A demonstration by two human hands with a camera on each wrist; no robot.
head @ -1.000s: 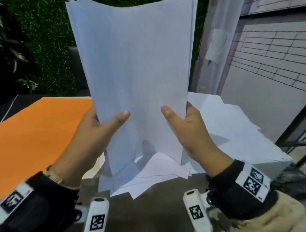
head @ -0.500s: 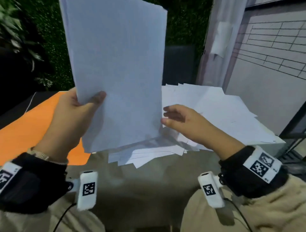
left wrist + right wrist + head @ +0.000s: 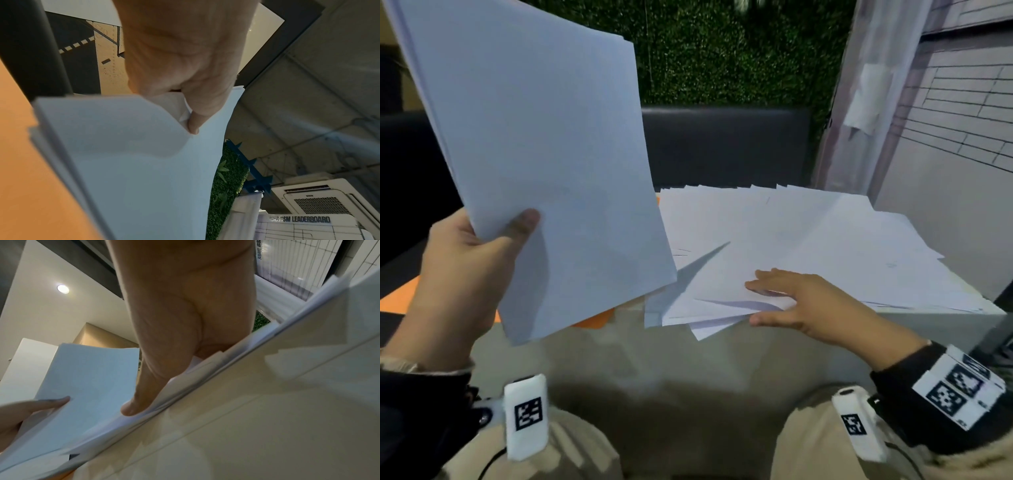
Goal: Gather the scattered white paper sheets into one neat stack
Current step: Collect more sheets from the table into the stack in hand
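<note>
My left hand (image 3: 517, 228) grips a thick stack of white paper (image 3: 544, 154), raised upright and tilted left above the table; the thumb presses its front near the lower corner. In the left wrist view that hand (image 3: 193, 116) pinches the stack (image 3: 133, 162) at its edge. Scattered white sheets (image 3: 808, 240) lie fanned over the table's right half. My right hand (image 3: 774, 301) rests on their near left part, fingers straight on top and thumb along the near edge. From the right wrist, the thumb (image 3: 131, 408) lies against the sheet edges (image 3: 205, 369), which hide the fingers.
The pale glossy table (image 3: 654, 359) ends close behind the sheets at its right corner (image 3: 989, 310). An orange mat (image 3: 592, 320) peeks out under the held stack. A dark padded bench (image 3: 722, 144) and a green hedge wall (image 3: 722, 51) stand behind.
My right hand let go of the raised stack and came down onto the scattered sheets at the right. My left hand alone swung the stack up and to the left.
</note>
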